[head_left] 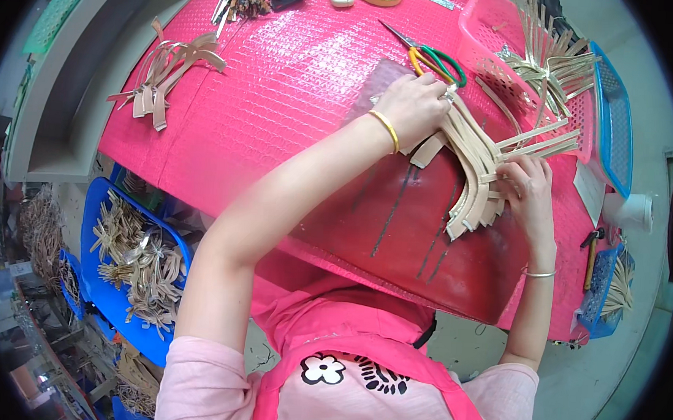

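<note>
A bundle of beige strips (472,160) lies curved over a dark red mat (351,218) on the pink-covered table. My left hand (414,107) is closed around its far end, fingers bent over the strips. At the bundle's right side, my right hand (528,189) pinches some of the strips, with the fingertips partly hidden. Several loose strip ends fan out to the right above that hand. Just beyond my left hand lie scissors (428,57) with one yellow and one green handle, blades pointing away to the left.
Another beige strip bunch (169,72) lies at the table's left. A pink basket (486,35) with more strips and a blue basket (615,122) stand at the right. A blue bin (98,251) of strip bundles is at the lower left. A hammer (591,257) rests near the right edge.
</note>
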A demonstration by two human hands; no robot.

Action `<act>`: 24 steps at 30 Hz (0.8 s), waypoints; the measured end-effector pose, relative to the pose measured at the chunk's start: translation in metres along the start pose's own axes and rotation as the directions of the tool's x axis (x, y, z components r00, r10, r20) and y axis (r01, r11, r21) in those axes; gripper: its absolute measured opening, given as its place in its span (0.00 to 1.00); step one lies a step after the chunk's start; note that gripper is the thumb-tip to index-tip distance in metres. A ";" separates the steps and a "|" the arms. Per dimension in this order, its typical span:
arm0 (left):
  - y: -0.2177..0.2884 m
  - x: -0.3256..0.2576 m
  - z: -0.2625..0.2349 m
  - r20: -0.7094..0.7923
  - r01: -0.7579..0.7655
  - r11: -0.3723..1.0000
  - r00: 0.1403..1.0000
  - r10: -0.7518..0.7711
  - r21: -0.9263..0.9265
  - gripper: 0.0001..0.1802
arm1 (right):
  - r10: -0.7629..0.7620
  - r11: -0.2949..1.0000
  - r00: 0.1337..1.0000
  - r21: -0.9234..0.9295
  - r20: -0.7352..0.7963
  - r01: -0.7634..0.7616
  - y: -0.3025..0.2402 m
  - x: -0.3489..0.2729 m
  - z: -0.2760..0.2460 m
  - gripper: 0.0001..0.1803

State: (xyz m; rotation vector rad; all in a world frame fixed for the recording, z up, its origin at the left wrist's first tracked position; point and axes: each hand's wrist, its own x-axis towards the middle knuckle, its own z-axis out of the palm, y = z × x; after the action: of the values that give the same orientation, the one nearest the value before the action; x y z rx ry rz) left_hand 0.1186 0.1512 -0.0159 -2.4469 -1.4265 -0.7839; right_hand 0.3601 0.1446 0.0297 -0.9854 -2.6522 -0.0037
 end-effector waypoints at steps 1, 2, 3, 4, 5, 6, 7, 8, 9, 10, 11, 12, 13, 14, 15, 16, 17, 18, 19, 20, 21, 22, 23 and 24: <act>0.001 0.003 -0.004 -0.002 -0.003 1.000 1.000 0.003 0.001 0.06 | -0.026 0.999 0.999 -0.020 -0.038 0.025 -0.003 0.001 -0.003 0.08; -0.001 0.004 -0.009 -0.077 -0.053 0.998 0.996 0.050 -0.036 0.06 | -0.052 0.998 0.995 -0.026 -0.085 0.050 -0.006 0.000 -0.008 0.08; -0.004 0.004 -0.015 -0.151 -0.104 0.992 0.984 0.092 -0.069 0.06 | -0.054 0.998 0.995 -0.024 -0.088 0.052 -0.007 -0.001 -0.014 0.08; -0.008 0.000 -0.020 -0.173 -0.129 0.982 0.979 0.105 -0.135 0.07 | 0.026 0.994 0.999 0.109 -0.022 -0.024 -0.012 -0.003 -0.020 0.08; -0.007 -0.003 -0.030 -0.167 -0.129 0.982 0.980 0.106 -0.137 0.07 | 0.102 0.966 0.993 0.231 0.057 -0.113 -0.013 -0.007 -0.026 0.08; -0.004 -0.009 -0.043 -0.051 -0.044 0.967 0.998 0.032 -0.250 0.07 | 0.103 0.964 0.993 0.238 0.060 -0.115 -0.015 -0.013 -0.032 0.08; -0.002 -0.013 -0.060 0.071 0.053 0.936 0.997 -0.030 -0.347 0.07 | 0.180 0.890 0.978 0.406 0.104 -0.207 -0.017 -0.020 -0.040 0.08; -0.003 -0.016 -0.082 0.300 0.213 0.883 0.950 -0.087 -0.419 0.06 | 0.250 0.779 0.954 0.552 0.164 -0.299 -0.019 -0.029 -0.046 0.09; -0.005 -0.022 -0.101 0.516 0.380 0.810 0.849 -0.114 -0.446 0.06 | 0.282 0.699 0.939 0.628 0.198 -0.343 -0.017 -0.045 -0.054 0.10; -0.011 -0.036 -0.112 0.520 0.388 0.810 0.845 -0.122 -0.439 0.06 | 0.273 0.609 0.955 0.747 0.117 -0.266 -0.015 -0.063 -0.052 0.07; -0.016 -0.050 -0.123 0.680 0.618 0.571 0.720 -0.138 -0.539 0.06 | 0.148 0.429 0.982 0.887 0.115 -0.168 -0.009 -0.080 -0.044 0.05; -0.019 -0.060 -0.129 0.812 0.798 0.271 0.577 -0.088 -0.538 0.06 | 0.024 0.210 0.996 0.974 0.084 -0.087 -0.007 -0.094 -0.037 0.05; -0.019 -0.067 -0.129 0.815 0.805 0.266 0.570 -0.098 -0.531 0.06 | 0.032 -0.121 0.966 0.961 0.256 -0.251 -0.023 -0.101 -0.037 0.08; -0.020 -0.075 -0.126 0.819 0.822 0.195 0.561 -0.121 -0.535 0.07 | -0.024 -0.340 0.960 0.901 0.279 -0.270 -0.035 -0.108 -0.033 0.08; -0.020 -0.084 -0.123 0.822 0.834 0.123 0.551 -0.141 -0.538 0.08 | -0.032 -0.438 0.963 0.862 0.269 -0.256 -0.044 -0.112 -0.030 0.09; -0.020 -0.091 -0.118 0.834 0.860 0.123 0.511 -0.206 -0.496 0.11 | -0.043 -0.482 0.968 0.844 0.246 -0.236 -0.053 -0.110 -0.027 0.09; -0.019 -0.097 -0.116 0.837 0.863 0.119 0.505 -0.211 -0.491 0.11 | -0.052 -0.524 0.974 0.824 0.222 -0.216 -0.063 -0.105 -0.024 0.09; -0.018 -0.101 -0.113 0.836 0.884 0.081 0.462 -0.297 -0.460 0.12 | -0.065 -0.302 0.995 0.949 0.078 -0.094 -0.067 -0.093 -0.018 0.08; -0.016 -0.104 -0.113 0.825 0.901 0.037 0.413 -0.385 -0.433 0.14 | -0.120 -0.066 0.991 0.996 -0.061 0.054 -0.071 -0.079 -0.012 0.08; -0.012 -0.104 -0.113 0.819 0.911 0.058 0.393 -0.418 -0.408 0.15 | 0.023 0.292 0.995 0.951 0.095 -0.098 -0.088 -0.066 -0.026 0.05; -0.006 -0.106 -0.109 0.821 0.912 0.058 0.392 -0.415 -0.406 0.15 | 0.062 0.146 0.994 0.984 0.093 -0.101 -0.095 -0.058 -0.015 0.05; 0.000 -0.109 -0.107 0.735 0.864 0.128 0.485 -0.474 -0.488 0.14 | 0.129 0.037 0.954 0.960 0.271 -0.278 -0.107 -0.049 -0.013 0.04; 0.005 -0.112 -0.103 0.633 0.806 0.204 0.570 -0.524 -0.556 0.14 | 0.052 -0.138 0.849 0.846 0.526 -0.515 -0.115 -0.034 -0.014 0.06; 0.010 -0.114 -0.099 0.608 0.794 0.231 0.586 -0.535 -0.562 0.14 | 0.041 -0.151 0.779 0.775 0.626 -0.614 -0.126 -0.021 -0.011 0.09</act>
State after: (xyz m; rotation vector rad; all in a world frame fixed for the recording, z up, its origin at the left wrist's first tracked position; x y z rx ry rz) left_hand 0.0482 0.0193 0.0072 -2.4160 -2.9405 -1.6131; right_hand 0.2978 0.0342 0.0473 -0.9960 -1.4762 2.2009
